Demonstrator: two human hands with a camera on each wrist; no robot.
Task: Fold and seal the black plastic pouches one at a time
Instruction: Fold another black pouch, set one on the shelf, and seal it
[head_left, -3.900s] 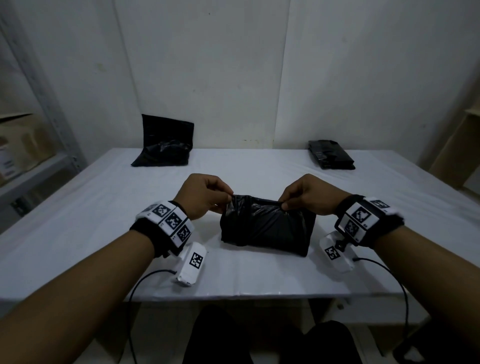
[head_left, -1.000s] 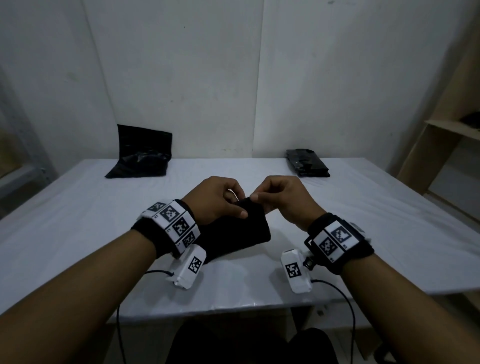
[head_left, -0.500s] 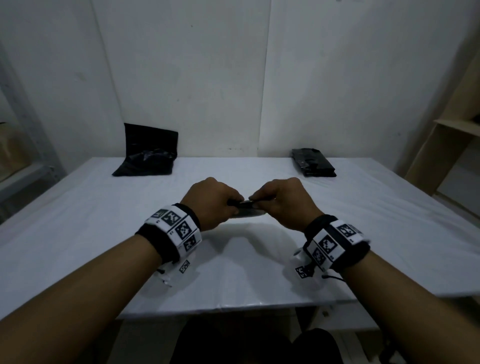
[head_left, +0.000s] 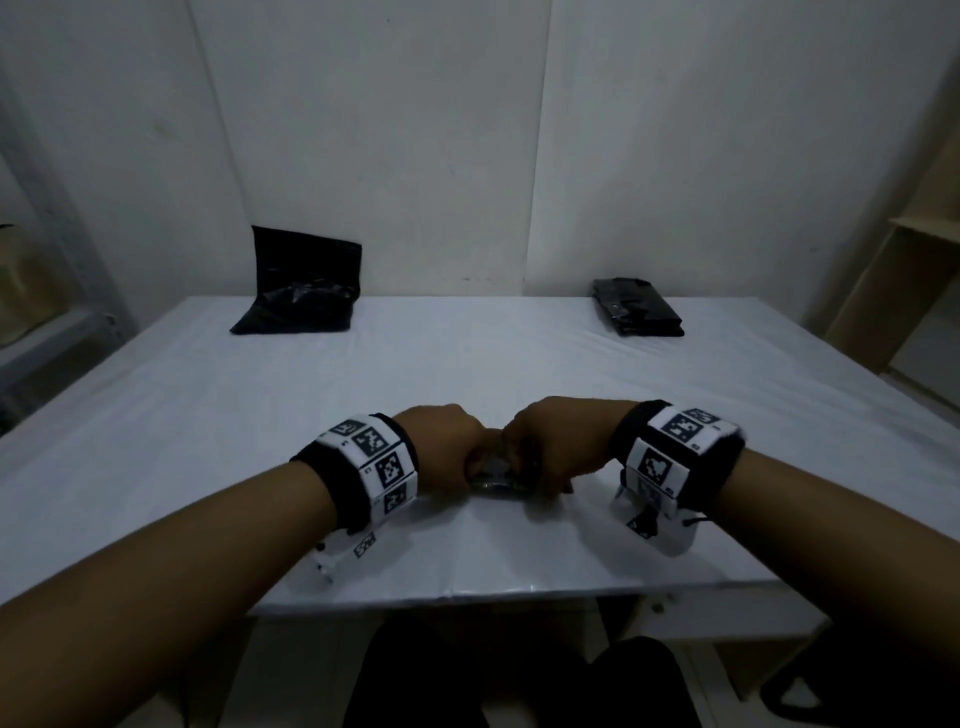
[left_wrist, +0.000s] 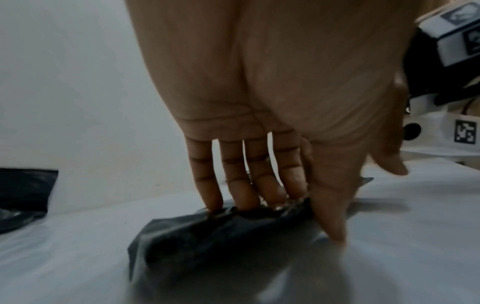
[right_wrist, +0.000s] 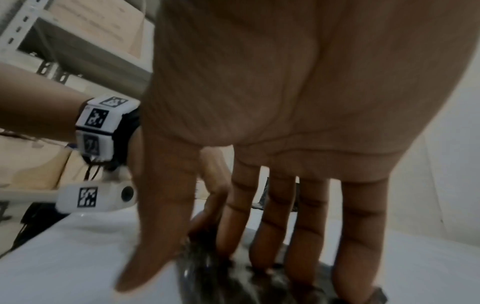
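Note:
A small folded black plastic pouch (head_left: 496, 475) lies on the white table (head_left: 208, 441) near its front edge, mostly hidden between my two hands. My left hand (head_left: 447, 447) presses its left end; the left wrist view shows straight fingers (left_wrist: 241, 197) pushing down into the crumpled pouch (left_wrist: 207, 236), thumb beside it. My right hand (head_left: 561, 441) presses the right end. In the right wrist view its straight fingers (right_wrist: 306, 236) bear down on the shiny pouch (right_wrist: 207, 273), with the thumb spread off to the side.
A pile of unfolded black pouches (head_left: 301, 291) leans against the wall at the back left. A stack of folded pouches (head_left: 636, 314) lies at the back right. A wooden shelf (head_left: 909, 270) stands to the right, a metal rack (head_left: 31, 332) to the left.
The pouch went from a wide bundle to a small fold held between both hands. Both hands have now come down and press it flat on the table.

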